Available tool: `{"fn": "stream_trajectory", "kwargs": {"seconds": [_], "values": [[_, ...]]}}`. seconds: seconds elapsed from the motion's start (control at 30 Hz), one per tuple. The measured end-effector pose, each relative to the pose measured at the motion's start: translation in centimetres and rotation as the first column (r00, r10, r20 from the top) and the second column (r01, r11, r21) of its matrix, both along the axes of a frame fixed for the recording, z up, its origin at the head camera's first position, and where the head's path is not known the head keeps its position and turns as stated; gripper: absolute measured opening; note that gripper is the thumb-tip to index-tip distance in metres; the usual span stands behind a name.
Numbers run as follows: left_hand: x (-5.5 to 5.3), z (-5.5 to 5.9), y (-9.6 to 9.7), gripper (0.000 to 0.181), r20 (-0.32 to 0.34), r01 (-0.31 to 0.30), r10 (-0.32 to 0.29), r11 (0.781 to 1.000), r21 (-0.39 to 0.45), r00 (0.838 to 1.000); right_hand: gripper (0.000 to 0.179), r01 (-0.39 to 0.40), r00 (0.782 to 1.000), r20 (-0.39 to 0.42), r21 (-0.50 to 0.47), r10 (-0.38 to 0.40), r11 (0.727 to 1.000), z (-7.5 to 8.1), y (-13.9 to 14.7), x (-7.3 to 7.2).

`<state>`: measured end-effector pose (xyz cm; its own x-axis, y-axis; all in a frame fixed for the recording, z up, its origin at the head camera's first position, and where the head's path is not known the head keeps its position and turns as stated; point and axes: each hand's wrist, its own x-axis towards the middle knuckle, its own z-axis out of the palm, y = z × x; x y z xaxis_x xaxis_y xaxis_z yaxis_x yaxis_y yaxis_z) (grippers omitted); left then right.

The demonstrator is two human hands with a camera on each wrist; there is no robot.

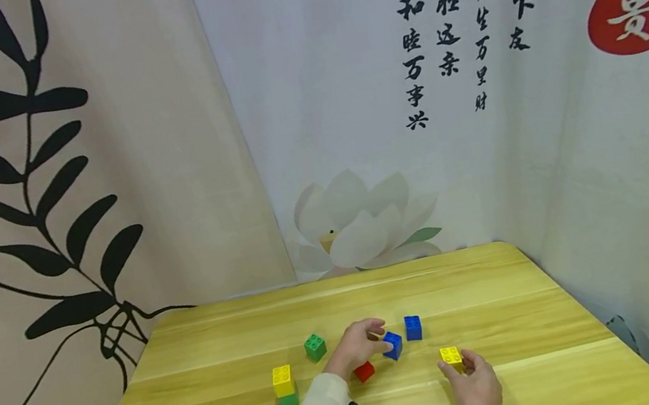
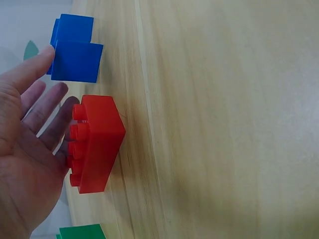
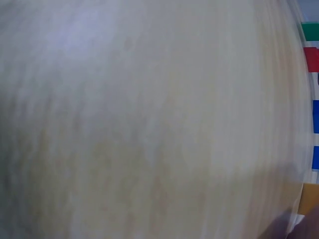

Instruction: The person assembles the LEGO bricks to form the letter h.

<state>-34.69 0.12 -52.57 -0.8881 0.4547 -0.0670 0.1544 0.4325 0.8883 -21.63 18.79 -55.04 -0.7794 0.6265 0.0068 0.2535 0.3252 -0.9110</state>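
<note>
Before you hangs a backdrop (image 1: 330, 85) reading 家庭和睦万事兴 among other columns, with red ovals (image 1: 639, 11) marked 富 and 贵. On the table (image 1: 539, 309), your left hand (image 1: 358, 348) is released, fingers loosely extended; whether your right hand (image 1: 479, 392) grasps, you cannot tell. A yellow-on-green stack (image 1: 284, 386) stands nearest the table's left edge, a red brick (image 2: 102, 144) beside your left fingers. Toward the far edge sit a green brick (image 1: 315, 347) and two blue bricks (image 1: 413, 328), one at your left thumb; a yellow brick (image 1: 451, 355) lies nearer the right edge, between your right thumb and fingers.
</note>
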Motion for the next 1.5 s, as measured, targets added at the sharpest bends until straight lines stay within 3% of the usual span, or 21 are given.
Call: {"fn": "stream_trajectory", "kwargs": {"seconds": [0.17, 0.37, 0.63, 0.8, 1.03, 1.2, 1.33, 1.5], "values": [[0.0, -0.1, 0.2, 0.046, 0.009, 0.022, -0.022, 0.999, -0.028, 1.000, 0.062, 0.009, 1.000, 0.022, -0.009, -0.008, 1.000, 0.1, -0.1, 0.0], [0.0, -0.5, 0.3, 0.039, -0.039, 0.021, -0.023, 0.998, -0.056, 0.999, 0.059, 0.017, 1.000, 0.014, 0.004, -0.017, 1.000, 0.2, -0.3, 0.1], [0.0, -0.3, 0.1, 0.033, -0.063, -0.049, 0.045, 0.997, -0.065, 0.997, 0.055, 0.008, 1.000, 0.018, 0.001, -0.008, 1.000, 0.1, -0.4, 0.0], [0.2, 0.4, -0.2, 0.031, -0.073, -0.074, 0.071, 0.996, -0.039, 0.995, 0.056, -0.034, 0.999, 0.041, 0.008, 0.034, 0.999, 0.4, -0.1, 0.0], [0.5, 1.1, -0.5, 0.030, -0.036, -0.102, 0.102, 0.995, 0.009, 0.994, 0.047, -0.134, 0.991, 0.025, 0.053, 0.132, 0.990, 0.5, 0.5, -0.5], [0.7, 1.3, -0.9, 0.032, -0.050, -0.132, 0.132, 0.991, 0.001, 0.990, 0.045, -0.269, 0.963, 0.019, 0.080, 0.269, 0.960, 0.3, 0.8, -1.1], [1.0, 1.5, -1.2, 0.032, -0.083, -0.134, 0.133, 0.991, -0.008, 0.988, 0.045, -0.373, 0.927, -0.023, 0.030, 0.373, 0.927, 0.1, 1.2, -1.6], [1.2, 2.1, -1.7, 0.032, -0.105, -0.117, 0.115, 0.993, -0.007, 0.988, 0.044, -0.449, 0.894, -0.029, -0.041, 0.448, 0.893, 0.1, 1.6, -2.1]]}}
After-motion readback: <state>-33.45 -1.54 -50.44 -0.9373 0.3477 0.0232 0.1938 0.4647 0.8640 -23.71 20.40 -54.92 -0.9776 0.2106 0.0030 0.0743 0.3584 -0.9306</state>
